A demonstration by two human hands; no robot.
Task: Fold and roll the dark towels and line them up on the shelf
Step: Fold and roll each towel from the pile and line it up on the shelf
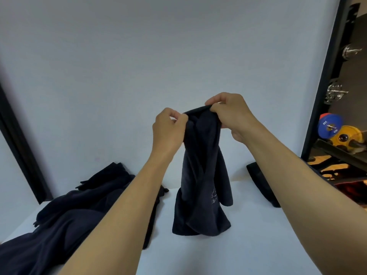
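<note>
Above the white shelf, both hands hold one dark towel up by its top edge, so the cloth hangs free and its lower end bunches on the surface. The left hand pinches the edge between thumb and curled fingers at one side; the right hand grips the same edge just beside it, fingers curled over the cloth. The hands sit close together, which leaves the towel twisted and drooping, not spread flat; I judge that they are searching along the edge for the corners, since a clean fold needs the cloth opened out first. A faint pale logo shows low on the hanging cloth. To the left lies the pile of loose dark towels, heaped and unfolded, likely kept there within easy reach as the supply. To the right, by the black frame, a dark bundle lies on the shelf partly behind the right forearm; it may be a finished roll placed at the end of the row, but I cannot tell. Weight plates show beyond the frame. Folding of this towel looks barely begun.
</note>
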